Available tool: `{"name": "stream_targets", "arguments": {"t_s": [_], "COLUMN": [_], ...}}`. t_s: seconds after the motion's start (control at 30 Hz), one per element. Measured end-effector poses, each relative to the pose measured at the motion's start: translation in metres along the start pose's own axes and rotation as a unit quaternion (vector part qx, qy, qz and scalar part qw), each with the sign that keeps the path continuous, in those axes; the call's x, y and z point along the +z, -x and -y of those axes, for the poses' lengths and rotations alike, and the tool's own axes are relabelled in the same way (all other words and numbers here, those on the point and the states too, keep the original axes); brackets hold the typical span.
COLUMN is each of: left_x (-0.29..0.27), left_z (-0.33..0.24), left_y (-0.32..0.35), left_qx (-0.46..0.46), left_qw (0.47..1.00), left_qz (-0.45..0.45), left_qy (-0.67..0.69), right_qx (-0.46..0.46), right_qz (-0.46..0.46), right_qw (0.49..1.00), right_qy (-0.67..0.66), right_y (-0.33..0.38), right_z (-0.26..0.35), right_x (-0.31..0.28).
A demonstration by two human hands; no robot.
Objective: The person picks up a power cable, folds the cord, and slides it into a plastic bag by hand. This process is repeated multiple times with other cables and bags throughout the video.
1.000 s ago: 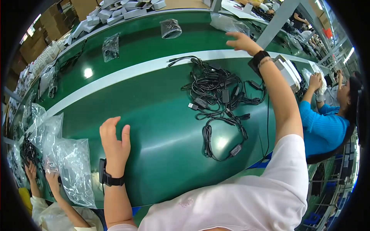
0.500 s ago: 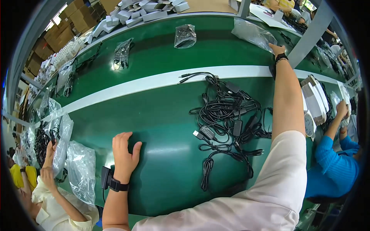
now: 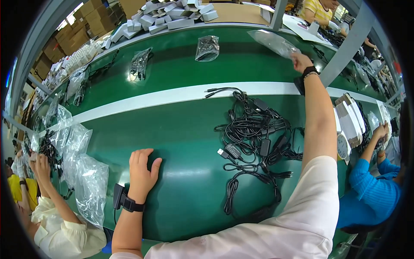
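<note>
My right hand reaches to the far green belt, its fingers pinched on the end of a clear plastic bag that stretches off to the left. Flat on the near green tabletop lies my left hand, thumb apart from the fingers and nothing in it. Between my arms is a tangled pile of black cables with small black boxes along them. A USB plug shows at the pile's left side.
On the far belt lie a bagged cable and another bagged cable. White boxes are heaped beyond. Clear plastic bags lie at left beside a co-worker in cream. A co-worker in blue sits at right by white cartons.
My right hand has drawn the plastic bag leftward and a little nearer. My left hand stays put. The co-worker at left has moved their hands back over the cables.
</note>
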State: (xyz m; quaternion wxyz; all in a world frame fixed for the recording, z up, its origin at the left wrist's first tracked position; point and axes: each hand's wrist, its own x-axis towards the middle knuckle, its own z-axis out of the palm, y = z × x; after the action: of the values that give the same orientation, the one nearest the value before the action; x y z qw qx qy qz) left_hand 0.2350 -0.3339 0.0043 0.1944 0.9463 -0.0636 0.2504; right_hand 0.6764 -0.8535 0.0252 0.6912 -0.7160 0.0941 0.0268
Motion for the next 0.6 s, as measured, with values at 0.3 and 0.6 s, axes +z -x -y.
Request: {"name": "stream_targets", "arguments": {"t_s": [0.3,0.6], "left_x": [-0.037,-0.254], "left_z": [-0.021,0.015], "left_y": [-0.005,0.111], "left_qx": [-0.058,0.185], "left_qw": [0.951,0.896], "left_qz": [-0.102,-0.232], "left_qy": [0.285,0.331], "right_qx": [-0.218,-0.246], "right_qz": [0.322,0.387], "right_qw": [0.919,0.883], "right_qy": [-0.07,-0.097], "right_y": [0.18,0.391], "right_z": [0.135,0.09], "right_x": [0.168,0.292]}}
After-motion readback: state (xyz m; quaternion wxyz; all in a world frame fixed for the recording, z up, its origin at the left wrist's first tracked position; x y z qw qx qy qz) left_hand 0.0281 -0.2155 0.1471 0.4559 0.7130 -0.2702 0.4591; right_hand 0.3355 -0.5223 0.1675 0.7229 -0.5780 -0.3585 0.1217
